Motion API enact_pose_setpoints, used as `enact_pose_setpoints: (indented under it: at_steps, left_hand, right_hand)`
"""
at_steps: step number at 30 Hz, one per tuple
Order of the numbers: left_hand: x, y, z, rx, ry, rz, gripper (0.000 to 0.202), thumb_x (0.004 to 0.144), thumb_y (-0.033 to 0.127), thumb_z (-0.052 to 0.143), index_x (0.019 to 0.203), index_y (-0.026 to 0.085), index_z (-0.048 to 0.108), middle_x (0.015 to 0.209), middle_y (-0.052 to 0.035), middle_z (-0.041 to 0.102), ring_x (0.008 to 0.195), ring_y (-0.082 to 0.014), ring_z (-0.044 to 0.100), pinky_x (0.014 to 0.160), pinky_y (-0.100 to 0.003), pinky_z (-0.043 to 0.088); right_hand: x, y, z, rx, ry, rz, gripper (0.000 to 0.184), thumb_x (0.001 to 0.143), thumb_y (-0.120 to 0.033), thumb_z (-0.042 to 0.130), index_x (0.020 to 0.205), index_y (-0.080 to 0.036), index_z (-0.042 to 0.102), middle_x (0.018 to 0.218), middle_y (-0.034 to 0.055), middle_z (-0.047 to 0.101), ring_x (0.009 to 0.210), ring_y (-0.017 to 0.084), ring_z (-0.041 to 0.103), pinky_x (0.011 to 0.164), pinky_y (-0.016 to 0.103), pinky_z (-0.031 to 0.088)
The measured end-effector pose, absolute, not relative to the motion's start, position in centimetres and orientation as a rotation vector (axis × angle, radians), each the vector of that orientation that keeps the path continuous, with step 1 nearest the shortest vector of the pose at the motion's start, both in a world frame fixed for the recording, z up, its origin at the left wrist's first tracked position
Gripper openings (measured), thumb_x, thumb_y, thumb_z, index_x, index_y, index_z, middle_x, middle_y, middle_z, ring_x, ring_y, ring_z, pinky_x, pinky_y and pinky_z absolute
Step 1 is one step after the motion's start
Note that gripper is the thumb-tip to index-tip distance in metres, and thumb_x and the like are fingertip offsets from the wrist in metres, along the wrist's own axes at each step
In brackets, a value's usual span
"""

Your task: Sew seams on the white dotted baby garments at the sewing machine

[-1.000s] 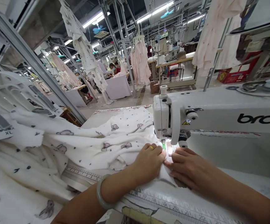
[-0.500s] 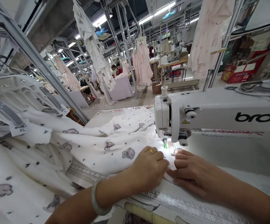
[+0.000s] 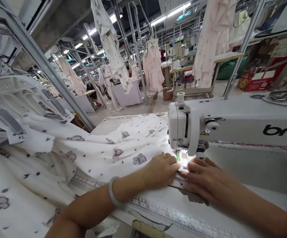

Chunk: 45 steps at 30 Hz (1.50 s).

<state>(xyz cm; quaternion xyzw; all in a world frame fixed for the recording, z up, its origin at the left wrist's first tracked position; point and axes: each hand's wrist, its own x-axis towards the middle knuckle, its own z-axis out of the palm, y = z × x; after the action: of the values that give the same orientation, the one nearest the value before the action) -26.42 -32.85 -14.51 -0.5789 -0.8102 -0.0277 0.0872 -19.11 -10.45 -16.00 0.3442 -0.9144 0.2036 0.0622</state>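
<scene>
White printed fabric (image 3: 123, 145) with small grey animal figures spreads across the sewing table and runs up to the needle area of a sewing machine (image 3: 207, 122). My left hand (image 3: 161, 169), with a ring and a bangle, is closed on the edge of that fabric just in front of the lit presser foot (image 3: 178, 156). Close by on the right, my right hand (image 3: 202, 175) has its fingers bent together at the fabric beside the foot. Its fingertips are partly hidden under the machine head, and the hand is slightly blurred.
A measuring tape strip (image 3: 155, 210) runs along the table's front. White plastic clamps (image 3: 17, 102) with XL tags hold fabric at left. Metal poles (image 3: 41, 66) and hanging pink garments (image 3: 153, 62) stand beyond. A red box (image 3: 256, 80) sits on the floor at right.
Both hands have shifted a little toward the needle area, the fabric edge with them. More of the table and metal plate shows below my hands. The view has moved slightly.
</scene>
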Motion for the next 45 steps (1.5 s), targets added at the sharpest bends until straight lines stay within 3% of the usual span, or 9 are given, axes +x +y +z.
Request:
enact_pose_setpoints:
  at_steps: [4, 10, 20, 25, 29, 33, 39, 45]
  left_hand:
    - [-26.6, -32.9, -14.1, -1.689, -2.439, -0.161, 0.019, 0.101, 0.017, 0.05, 0.11, 0.013, 0.067, 0.11, -0.0089, 0.07, 0.106, -0.0233, 0.064, 0.096, -0.037, 0.051]
    - [-25.7, -33.6, -13.8, -1.59, -2.473, -0.224, 0.01, 0.096, 0.017, 0.057, 0.1, 0.016, 0.066, 0.105, -0.0069, 0.07, 0.096, -0.0219, 0.062, 0.091, -0.037, 0.048]
    - [-25.7, -33.4, -14.6, -1.711, -2.356, -0.305, 0.019, 0.099, 0.015, 0.055, 0.087, 0.016, 0.07, 0.089, -0.0035, 0.071, 0.087, -0.0175, 0.063, 0.087, -0.035, 0.048]
    - [-25.6, -33.6, -14.3, -1.767, -2.356, -0.258, 0.02, 0.101, 0.015, 0.055, 0.09, 0.016, 0.072, 0.091, -0.0045, 0.072, 0.091, -0.0174, 0.064, 0.085, -0.032, 0.049]
    - [-25.4, -33.9, -14.0, -1.806, -2.311, -0.161, 0.02, 0.104, 0.018, 0.054, 0.096, 0.015, 0.072, 0.092, -0.0049, 0.072, 0.092, -0.0195, 0.065, 0.082, -0.034, 0.05]
    - [-25.3, -34.0, -14.1, -1.797, -2.355, -0.029, 0.017, 0.102, 0.013, 0.054, 0.104, 0.014, 0.071, 0.099, -0.0064, 0.073, 0.098, -0.0214, 0.066, 0.087, -0.035, 0.052]
    - [-26.6, -33.6, -14.3, -1.68, -2.457, -0.102, 0.026, 0.102, 0.011, 0.055, 0.126, 0.01, 0.065, 0.123, -0.0108, 0.073, 0.118, -0.0227, 0.066, 0.103, -0.037, 0.053]
    - [-27.8, -33.2, -14.0, -1.663, -2.565, -0.116, 0.038, 0.096, 0.001, 0.051, 0.132, 0.008, 0.061, 0.132, -0.0139, 0.07, 0.126, -0.0232, 0.063, 0.108, -0.037, 0.052]
  right_hand:
    - [-19.3, -9.9, -15.5, 1.061, -2.762, 0.604, 0.023, 0.11, -0.035, 0.048, 0.123, -0.033, 0.066, 0.104, 0.0017, 0.068, 0.1, 0.024, 0.063, 0.097, 0.045, 0.038]
    - [-19.1, -9.9, -14.3, 1.114, -2.766, 0.66, 0.032, 0.113, -0.037, 0.039, 0.099, -0.028, 0.066, 0.088, -0.0009, 0.066, 0.09, 0.022, 0.062, 0.096, 0.045, 0.034]
    - [-19.1, -10.0, -14.6, 1.109, -2.693, 0.614, 0.034, 0.114, -0.038, 0.04, 0.097, -0.028, 0.068, 0.085, -0.0008, 0.064, 0.086, 0.022, 0.059, 0.093, 0.044, 0.034]
    - [-19.3, -9.6, -14.9, 1.067, -2.622, 0.569, 0.031, 0.112, -0.033, 0.044, 0.101, -0.028, 0.073, 0.085, -0.0011, 0.069, 0.084, 0.021, 0.064, 0.1, 0.046, 0.035]
    - [-19.1, -9.6, -15.0, 1.017, -2.617, 0.582, 0.027, 0.11, -0.036, 0.047, 0.121, -0.028, 0.071, 0.092, -0.0003, 0.073, 0.09, 0.022, 0.068, 0.106, 0.048, 0.034]
    - [-19.1, -9.7, -15.4, 0.986, -2.728, 0.573, 0.028, 0.112, -0.037, 0.044, 0.116, -0.032, 0.071, 0.091, -0.0021, 0.069, 0.088, 0.02, 0.068, 0.111, 0.052, 0.031]
    - [-19.7, -9.2, -16.5, 0.878, -2.656, 0.48, 0.03, 0.109, -0.042, 0.05, 0.13, -0.032, 0.068, 0.102, 0.0008, 0.075, 0.098, 0.025, 0.07, 0.106, 0.051, 0.038]
    - [-20.2, -8.6, -16.5, 0.847, -2.736, 0.474, 0.032, 0.109, -0.048, 0.047, 0.119, -0.029, 0.072, 0.094, 0.0027, 0.074, 0.086, 0.024, 0.068, 0.095, 0.049, 0.044]
